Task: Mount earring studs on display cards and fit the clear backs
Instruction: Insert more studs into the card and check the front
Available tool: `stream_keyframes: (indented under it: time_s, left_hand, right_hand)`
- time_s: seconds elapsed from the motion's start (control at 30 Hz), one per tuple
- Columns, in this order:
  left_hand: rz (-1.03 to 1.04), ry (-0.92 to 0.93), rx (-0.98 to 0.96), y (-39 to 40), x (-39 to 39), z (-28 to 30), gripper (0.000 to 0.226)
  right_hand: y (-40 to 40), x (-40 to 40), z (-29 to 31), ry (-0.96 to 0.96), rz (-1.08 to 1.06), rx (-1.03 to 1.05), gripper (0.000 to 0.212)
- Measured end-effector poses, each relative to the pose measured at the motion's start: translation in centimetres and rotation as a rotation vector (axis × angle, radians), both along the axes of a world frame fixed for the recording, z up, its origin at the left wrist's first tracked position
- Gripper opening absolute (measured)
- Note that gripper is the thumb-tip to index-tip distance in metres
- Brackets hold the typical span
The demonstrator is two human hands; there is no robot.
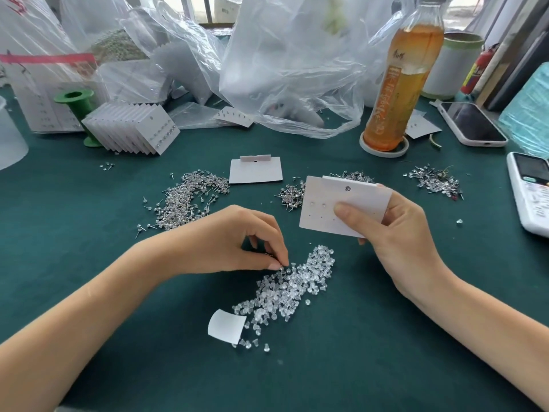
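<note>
A: Grip status, both hands?

B: Left hand (255, 242), centre frame, pinches one clear back at the upper edge of the clear backs pile (292, 285). Right hand (398, 233) grasps a display card (329, 209), thumb across its face, raised above the counter (89, 233).

A: Open room?

B: Bare green cloth lower left and lower right. Stud piles (187, 197) crowd mid-frame; bottle (398, 84), phone (472, 124) and plastic bags (285, 63) line the upper edge.

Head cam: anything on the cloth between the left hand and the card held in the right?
Only bare green cloth between the left hand and the display card; the pile of clear backs lies below that gap. Head view.
</note>
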State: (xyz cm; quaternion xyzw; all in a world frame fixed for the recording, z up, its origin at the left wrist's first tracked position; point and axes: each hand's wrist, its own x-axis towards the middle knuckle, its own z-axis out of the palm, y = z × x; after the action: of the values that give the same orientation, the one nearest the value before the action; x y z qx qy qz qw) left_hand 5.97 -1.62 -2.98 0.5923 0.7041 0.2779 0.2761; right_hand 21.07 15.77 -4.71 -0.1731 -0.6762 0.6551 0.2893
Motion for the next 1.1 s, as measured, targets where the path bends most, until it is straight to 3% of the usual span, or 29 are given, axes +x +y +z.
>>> stream_keyframes:
  time_s: [0.17, 0.37, 0.43, 0.6, 0.7, 0.83, 1.1]
  left_hand:
    - [0.004, 0.017, 0.000, 0.0, 0.2, -0.1, 0.009]
    - [0.168, -0.120, 0.122, 0.2, -0.5, -0.1, 0.011]
    - [0.219, -0.224, 0.164, 0.3, -0.6, 0.0, 0.009]
    - [0.284, -0.420, 0.217, 0.3, -0.6, 0.5, 0.010]
    - [0.257, -0.489, 0.195, 0.4, 0.0, 0.7, 0.012]
    - [0.179, -0.504, 0.151, 0.5, 0.7, 0.7, 0.011]
    - [0.124, -0.517, 0.139, 0.3, 1.2, 0.8, 0.015]
  right_hand:
    - [-0.2, 0.0, -0.2, 0.024, 0.030, 0.030, 0.019]
    - [-0.6, 0.2, -0.3, 0.082, 0.082, 0.202, 0.011]
    - [-0.7, 0.5, -0.6, 0.099, 0.085, 0.373, 0.020]
    - [-1.0, 0.8, -0.7, 0.265, 0.158, 1.035, 0.007]
    - [-1.1, 0.7, -0.8, 0.331, 0.139, 1.299, 0.019]
    - [-1.2, 0.8, -0.5, 0.351, 0.138, 1.416, 0.037]
    - [-1.1, 0.6, -0.7, 0.333, 0.145, 1.507, 0.021]
